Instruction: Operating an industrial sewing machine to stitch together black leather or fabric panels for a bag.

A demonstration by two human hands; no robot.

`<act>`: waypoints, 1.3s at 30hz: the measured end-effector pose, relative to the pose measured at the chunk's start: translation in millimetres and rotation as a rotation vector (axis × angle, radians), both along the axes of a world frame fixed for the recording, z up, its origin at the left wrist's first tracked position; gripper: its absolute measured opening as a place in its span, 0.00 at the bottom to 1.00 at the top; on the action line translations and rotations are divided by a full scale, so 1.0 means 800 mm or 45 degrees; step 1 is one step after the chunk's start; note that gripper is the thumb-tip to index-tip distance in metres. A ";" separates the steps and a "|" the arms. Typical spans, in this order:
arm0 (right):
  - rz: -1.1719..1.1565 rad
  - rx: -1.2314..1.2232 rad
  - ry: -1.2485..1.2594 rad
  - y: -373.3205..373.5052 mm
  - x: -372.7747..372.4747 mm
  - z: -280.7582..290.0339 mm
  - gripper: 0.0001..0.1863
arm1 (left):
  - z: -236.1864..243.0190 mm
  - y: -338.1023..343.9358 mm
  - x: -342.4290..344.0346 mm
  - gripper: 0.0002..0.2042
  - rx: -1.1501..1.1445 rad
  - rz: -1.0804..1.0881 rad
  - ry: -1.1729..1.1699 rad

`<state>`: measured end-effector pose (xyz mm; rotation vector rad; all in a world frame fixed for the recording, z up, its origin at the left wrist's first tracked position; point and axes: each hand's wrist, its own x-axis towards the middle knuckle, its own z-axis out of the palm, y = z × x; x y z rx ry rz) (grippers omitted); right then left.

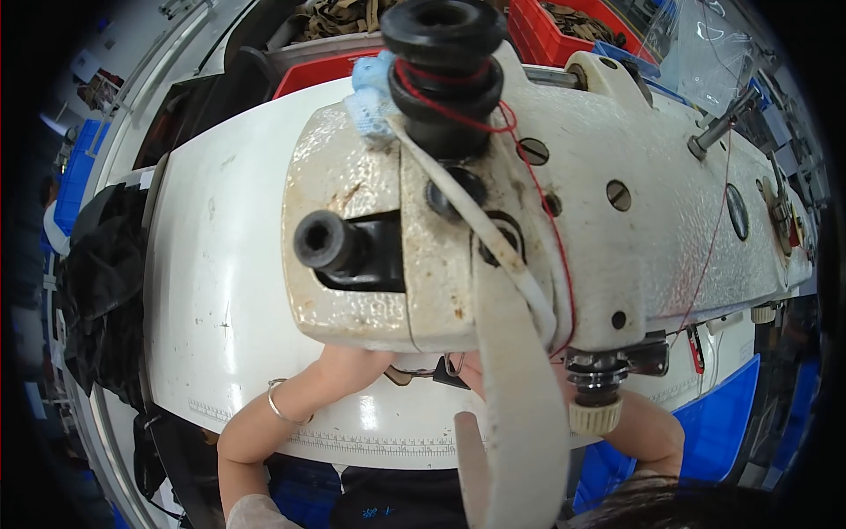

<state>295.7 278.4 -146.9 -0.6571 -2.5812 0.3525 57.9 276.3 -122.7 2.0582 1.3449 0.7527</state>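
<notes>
An off-white industrial sewing machine (582,256) fills the middle of the view, with red thread (548,212) running over it. My left hand (354,368) reaches under the front of its head, a bracelet (276,401) on the wrist; the fingers are hidden. Of my right hand (473,372) only a small part shows, beside a pale hanging band (520,397) that covers the rest. Between the hands lie a small dark strap piece (449,377) with a metal ring (454,362) and a brownish piece (398,376). Whether either hand grips them is hidden.
The white table (220,264) has a ruler scale along its near edge. Black fabric (106,273) hangs at the left. A red bin (551,35) with brown straps stands at the back, a blue bin (718,432) at the lower right. A blue cloth (370,101) sits on the machine.
</notes>
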 end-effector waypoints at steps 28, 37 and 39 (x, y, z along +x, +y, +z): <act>-0.495 -0.648 0.369 -0.005 0.013 0.001 0.14 | 0.020 0.002 0.014 0.17 0.453 -0.414 0.388; -0.404 -0.127 0.001 0.017 0.021 -0.008 0.15 | 0.013 0.006 0.015 0.16 0.618 -0.477 0.362; -0.324 0.036 0.049 0.008 0.013 0.013 0.16 | 0.017 0.008 0.017 0.16 0.607 -0.493 0.361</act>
